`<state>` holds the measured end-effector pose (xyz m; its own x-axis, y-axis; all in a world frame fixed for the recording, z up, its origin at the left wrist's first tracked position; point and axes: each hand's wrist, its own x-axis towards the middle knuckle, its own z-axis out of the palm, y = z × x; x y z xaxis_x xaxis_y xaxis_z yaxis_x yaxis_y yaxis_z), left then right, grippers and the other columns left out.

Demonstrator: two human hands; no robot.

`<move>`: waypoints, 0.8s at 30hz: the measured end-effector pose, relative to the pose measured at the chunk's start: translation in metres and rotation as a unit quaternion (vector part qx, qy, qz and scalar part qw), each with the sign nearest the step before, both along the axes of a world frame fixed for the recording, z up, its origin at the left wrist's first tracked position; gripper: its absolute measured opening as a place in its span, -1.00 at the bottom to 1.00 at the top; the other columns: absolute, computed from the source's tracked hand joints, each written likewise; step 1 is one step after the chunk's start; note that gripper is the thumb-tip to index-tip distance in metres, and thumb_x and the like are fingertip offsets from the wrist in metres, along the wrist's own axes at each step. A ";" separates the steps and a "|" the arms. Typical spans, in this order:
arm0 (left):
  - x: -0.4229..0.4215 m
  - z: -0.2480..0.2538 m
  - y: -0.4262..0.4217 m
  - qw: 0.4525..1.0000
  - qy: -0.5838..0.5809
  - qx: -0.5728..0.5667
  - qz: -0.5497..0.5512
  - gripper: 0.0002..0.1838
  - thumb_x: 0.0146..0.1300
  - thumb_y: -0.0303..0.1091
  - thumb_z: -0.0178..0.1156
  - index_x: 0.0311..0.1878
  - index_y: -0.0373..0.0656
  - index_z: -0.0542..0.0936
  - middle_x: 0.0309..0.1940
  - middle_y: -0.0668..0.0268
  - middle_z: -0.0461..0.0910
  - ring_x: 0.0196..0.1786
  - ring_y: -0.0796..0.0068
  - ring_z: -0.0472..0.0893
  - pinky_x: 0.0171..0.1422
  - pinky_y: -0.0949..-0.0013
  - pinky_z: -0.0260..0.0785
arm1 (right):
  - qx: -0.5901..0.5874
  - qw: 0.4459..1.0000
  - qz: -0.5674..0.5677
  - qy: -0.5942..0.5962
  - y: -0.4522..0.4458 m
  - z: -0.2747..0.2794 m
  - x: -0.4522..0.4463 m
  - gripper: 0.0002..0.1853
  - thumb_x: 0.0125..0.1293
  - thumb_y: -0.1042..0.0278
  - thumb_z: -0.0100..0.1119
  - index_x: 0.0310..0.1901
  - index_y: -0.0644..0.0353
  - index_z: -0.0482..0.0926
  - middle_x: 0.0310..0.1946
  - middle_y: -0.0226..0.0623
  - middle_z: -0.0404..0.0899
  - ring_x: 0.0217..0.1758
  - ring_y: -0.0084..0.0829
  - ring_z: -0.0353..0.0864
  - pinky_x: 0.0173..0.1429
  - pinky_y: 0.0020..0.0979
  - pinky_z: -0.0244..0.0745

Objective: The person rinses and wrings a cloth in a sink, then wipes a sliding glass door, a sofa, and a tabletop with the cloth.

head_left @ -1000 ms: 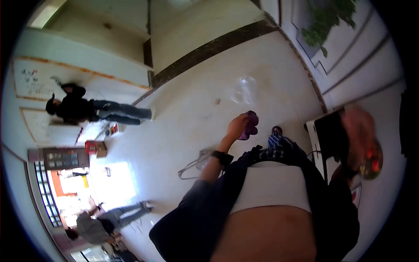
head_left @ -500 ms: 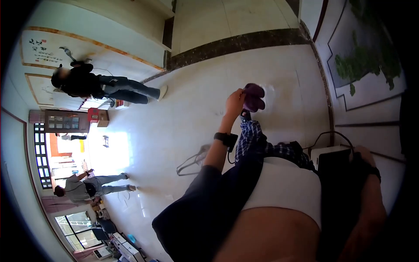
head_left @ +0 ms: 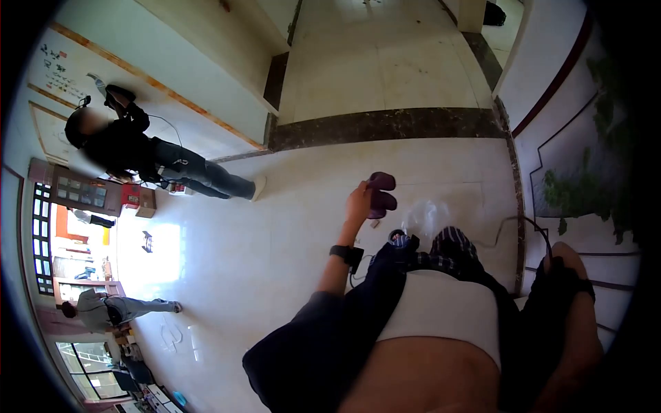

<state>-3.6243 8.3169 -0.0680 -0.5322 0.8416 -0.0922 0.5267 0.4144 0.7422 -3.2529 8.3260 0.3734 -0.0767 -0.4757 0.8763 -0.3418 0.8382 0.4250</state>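
Out in front of me, my left hand [head_left: 358,204] grips a pair of dark purple slippers [head_left: 383,195] by one end, held above the tiled floor. A clear plastic bag [head_left: 428,219] lies on the floor just beyond my checked trousers [head_left: 454,244]. At the right side, my right hand [head_left: 566,259] is bent near the wall, with a dark cable [head_left: 529,219] running up to it. Its fingers are hard to make out.
A person in black [head_left: 131,148] stands by the left wall, holding a light-coloured object. Farther off, another person in grey [head_left: 103,310] is near cluttered desks. A dark stone strip [head_left: 385,127] crosses the floor at a doorway. Cardboard boxes [head_left: 146,203] sit by the wall.
My left hand, still gripping the slippers, has shifted away from the plastic bag toward the left. My view has turned, showing more of the doorway floor. The person in grey stands differently.
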 end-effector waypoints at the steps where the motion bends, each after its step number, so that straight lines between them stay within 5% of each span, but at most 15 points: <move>1: -0.012 -0.001 0.003 1.000 0.001 -0.003 0.005 -0.78 0.29 -0.19 -0.03 -0.11 -0.06 0.45 -0.31 0.03 0.58 -0.22 -0.10 0.54 -0.23 0.02 0.36 | 0.000 1.000 0.000 0.003 0.007 0.003 -0.009 -0.60 0.28 0.18 0.04 -0.69 0.13 0.38 -0.77 -0.52 0.29 -0.83 -0.67 0.22 -0.74 -0.70 0.03; 5: -0.073 -0.020 0.014 0.997 0.058 -0.049 -0.008 -0.77 0.28 -0.20 -0.03 -0.10 -0.08 0.46 -0.29 0.03 0.59 -0.21 -0.09 0.55 -0.22 0.02 0.37 | -0.037 0.990 -0.123 0.050 0.025 -0.008 -0.051 -0.61 0.29 0.20 0.02 -0.69 0.13 0.39 -0.76 -0.52 0.29 -0.83 -0.68 0.20 -0.73 -0.71 0.01; 8: -0.108 -0.043 0.032 0.988 0.113 -0.105 -0.025 -0.76 0.28 -0.19 -0.03 -0.12 -0.09 0.47 -0.31 0.01 0.58 -0.22 -0.09 0.55 -0.22 0.02 0.36 | -0.024 0.999 -0.034 -0.005 0.062 -0.010 -0.075 -0.61 0.29 0.19 0.01 -0.69 0.13 0.39 -0.76 -0.53 0.29 -0.82 -0.68 0.21 -0.73 -0.70 0.01; 13: -0.149 -0.005 0.076 0.996 0.067 -0.053 0.039 -0.76 0.30 -0.20 -0.06 -0.14 -0.13 0.47 -0.33 -0.02 0.57 -0.23 -0.08 0.54 -0.22 0.05 0.36 | 0.000 0.999 0.021 0.030 0.147 -0.021 -0.133 -0.60 0.29 0.19 0.01 -0.70 0.12 0.38 -0.77 -0.53 0.28 -0.81 -0.68 0.22 -0.73 -0.69 0.01; 18: -0.206 -0.057 0.155 0.992 -0.034 -0.091 0.084 -0.76 0.31 -0.23 -0.07 -0.13 -0.17 0.47 -0.31 -0.03 0.56 -0.21 -0.05 0.54 -0.19 0.09 0.35 | 0.034 0.994 0.080 0.065 0.273 -0.026 -0.201 -0.60 0.28 0.18 0.02 -0.71 0.10 0.36 -0.77 -0.54 0.27 -0.80 -0.69 0.23 -0.73 -0.69 0.02; 22: -0.235 -0.022 0.219 0.991 0.093 -0.064 0.068 -0.74 0.32 -0.22 -0.09 -0.12 -0.19 0.46 -0.28 -0.04 0.55 -0.18 -0.06 0.53 -0.16 0.09 0.35 | 0.000 0.997 0.071 -0.030 0.377 -0.016 -0.217 -0.60 0.25 0.17 0.04 -0.72 0.08 0.34 -0.77 -0.55 0.25 -0.80 -0.67 0.23 -0.72 -0.69 0.06; 24: -0.245 0.026 0.254 0.988 0.051 -0.026 0.145 -0.74 0.33 -0.22 -0.08 -0.11 -0.19 0.47 -0.28 -0.04 0.56 -0.19 -0.07 0.53 -0.16 0.09 0.35 | 0.014 0.992 0.115 -0.043 0.424 -0.019 -0.223 -0.59 0.25 0.14 0.04 -0.72 0.07 0.33 -0.77 -0.54 0.24 -0.80 -0.65 0.23 -0.71 -0.69 0.09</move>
